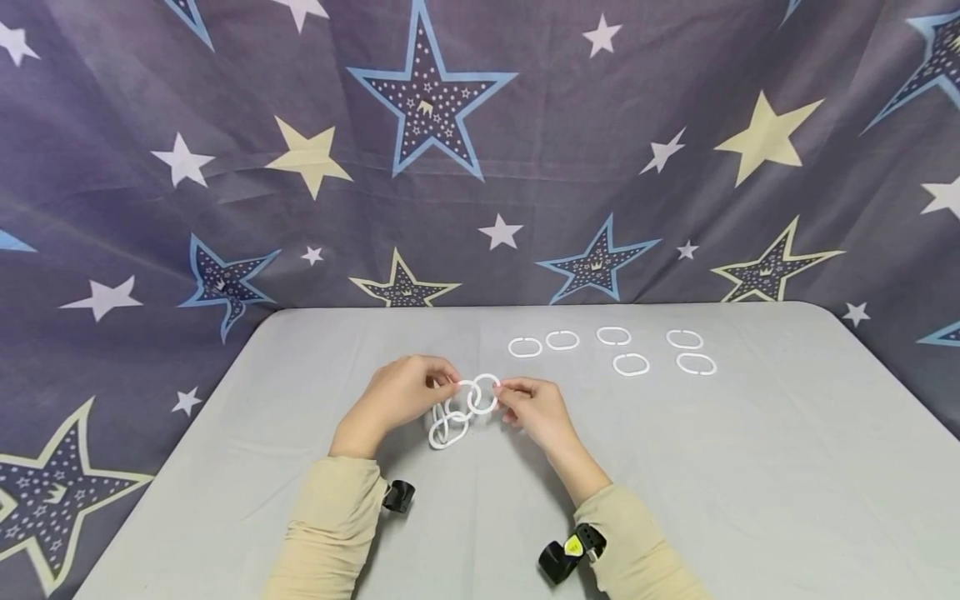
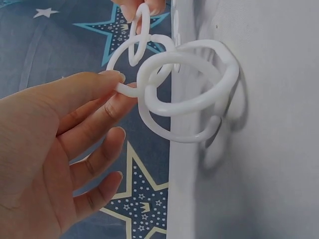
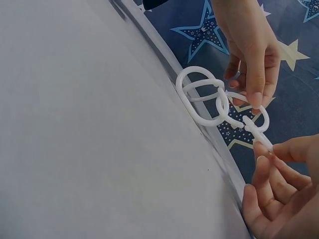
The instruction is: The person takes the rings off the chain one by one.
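My left hand (image 1: 405,390) pinches a white plastic chain link (image 2: 115,49) between thumb and index finger; its other fingers are loosely bent. From that link hang several joined white links (image 1: 438,448), bunched low beside the fingers. My right hand (image 1: 538,408) pinches the end link (image 3: 260,137) between thumb and fingertips, to the right of the left hand. This end link overlaps the left-held one, and in the left wrist view it passes through it. A gap shows in one hanging link (image 2: 202,137).
Several loose oval links, such as one at the left (image 1: 525,357) and one at the right (image 1: 696,355), lie apart on the grey-covered table (image 1: 780,467) toward its back right. A star-patterned cloth (image 1: 540,150) hangs behind. Black devices sit at the left wrist (image 1: 399,497) and right wrist (image 1: 558,564).
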Tool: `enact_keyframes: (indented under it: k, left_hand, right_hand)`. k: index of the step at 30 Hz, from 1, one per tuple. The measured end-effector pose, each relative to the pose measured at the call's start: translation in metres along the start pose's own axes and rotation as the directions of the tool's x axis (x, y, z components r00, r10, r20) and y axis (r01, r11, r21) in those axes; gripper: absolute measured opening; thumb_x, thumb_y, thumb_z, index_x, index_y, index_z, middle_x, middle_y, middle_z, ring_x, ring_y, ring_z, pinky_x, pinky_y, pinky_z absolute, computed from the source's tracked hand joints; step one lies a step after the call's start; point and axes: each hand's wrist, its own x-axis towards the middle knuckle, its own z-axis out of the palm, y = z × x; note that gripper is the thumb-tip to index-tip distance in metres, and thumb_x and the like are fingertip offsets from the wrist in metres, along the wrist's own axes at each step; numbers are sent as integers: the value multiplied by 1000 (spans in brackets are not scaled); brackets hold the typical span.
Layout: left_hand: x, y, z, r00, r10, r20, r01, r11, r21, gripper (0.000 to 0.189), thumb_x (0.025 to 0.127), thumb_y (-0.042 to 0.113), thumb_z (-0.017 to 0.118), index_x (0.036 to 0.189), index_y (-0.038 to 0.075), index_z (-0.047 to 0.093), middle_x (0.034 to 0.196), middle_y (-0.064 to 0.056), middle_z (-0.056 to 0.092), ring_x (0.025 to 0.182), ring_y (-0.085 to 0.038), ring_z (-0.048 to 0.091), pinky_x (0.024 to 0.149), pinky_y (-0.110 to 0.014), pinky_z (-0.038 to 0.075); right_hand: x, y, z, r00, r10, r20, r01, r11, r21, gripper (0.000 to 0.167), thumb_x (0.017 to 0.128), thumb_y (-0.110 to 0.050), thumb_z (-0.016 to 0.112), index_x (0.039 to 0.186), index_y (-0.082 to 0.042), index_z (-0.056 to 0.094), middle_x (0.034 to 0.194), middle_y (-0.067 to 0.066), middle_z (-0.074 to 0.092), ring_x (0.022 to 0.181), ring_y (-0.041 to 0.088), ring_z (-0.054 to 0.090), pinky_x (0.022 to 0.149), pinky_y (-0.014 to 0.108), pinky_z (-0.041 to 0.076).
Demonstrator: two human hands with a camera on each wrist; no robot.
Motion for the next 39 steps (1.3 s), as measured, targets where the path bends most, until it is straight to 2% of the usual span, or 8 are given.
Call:
enact_keyframes:
  k: [15,26,39]
  left_hand:
    - [0,-2,1,1000,14,-22,-14,1000,-1,4,89,26,73,92,23,74,81,15,67,76,-8,56,70,-33,45]
    - [0,-1,-1,999,19,-35,-19,1000,-5,6,90,25,72,95,22,74,83,15,68,77,-9,57,71,-33,45]
    - [0,-3,-2,999,31,-42,-31,1000,-1,6,90,26,72,95,23,74,83,15,68,77,-8,57,71,-33,45]
  right_hand:
    - [0,2,1,1000,-16,21,17,998,-61,21,89,-10,66,100,6,73,63,-1,64,50,7,49,49,21,40]
    - [1,3,0,999,-12,36,15,998,-60,21,89,-9,65,100,7,73,61,0,61,48,7,44,46,20,37]
    - [1,4,0,1000,-7,31,9,997,-78,21,88,-7,64,100,7,73,58,1,59,47,8,44,46,21,41]
